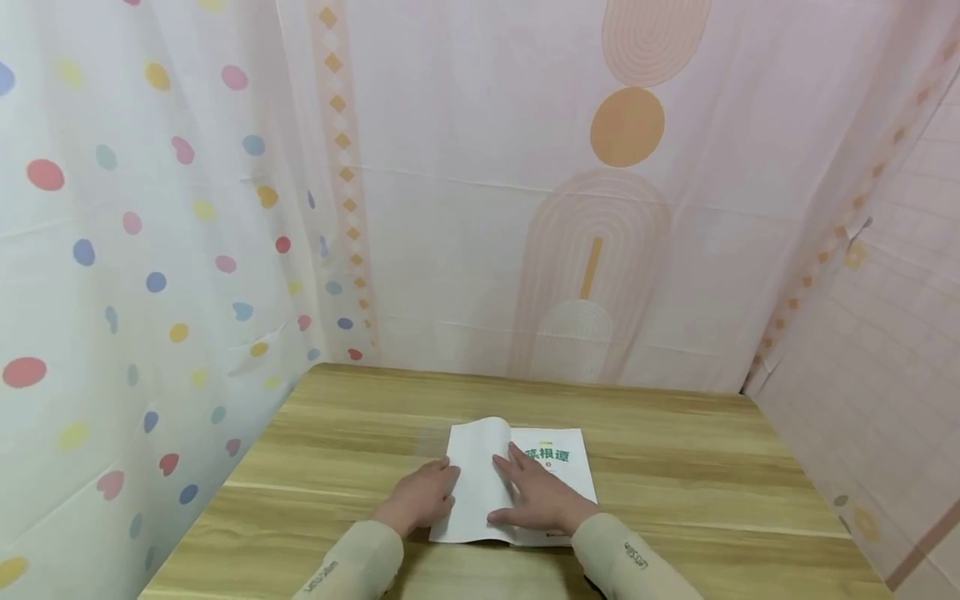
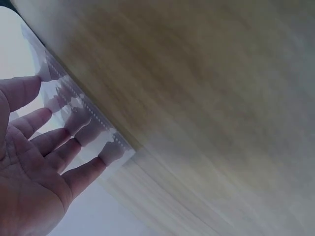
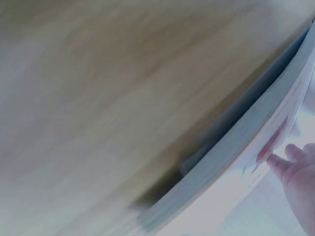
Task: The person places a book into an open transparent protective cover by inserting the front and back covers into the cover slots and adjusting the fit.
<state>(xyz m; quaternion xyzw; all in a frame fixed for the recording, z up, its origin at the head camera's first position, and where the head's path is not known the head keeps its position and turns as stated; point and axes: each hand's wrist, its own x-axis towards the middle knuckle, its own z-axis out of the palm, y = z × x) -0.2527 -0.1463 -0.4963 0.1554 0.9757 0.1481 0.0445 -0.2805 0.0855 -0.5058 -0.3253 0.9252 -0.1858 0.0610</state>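
Observation:
A book [image 1: 480,467] lies opened on the wooden table, a blank white leaf turned to the left. Its right-hand page [image 1: 573,483] carries green printed characters and small red print. My left hand [image 1: 423,496] is at the left edge of the white leaf. In the left wrist view, its loosely spread fingertips meet a glossy flap [image 2: 93,115] that mirrors them. My right hand [image 1: 540,496] rests across the book near the fold, fingers spread and part of the page hidden beneath. The right wrist view shows the book's thick page edges [image 3: 236,147].
The wooden table [image 1: 697,467] extends around the book on all sides. Behind it hangs a pale patterned curtain [image 1: 450,250], with a dotted curtain [image 1: 202,292] at the left and another pale one [image 1: 885,350] at the right.

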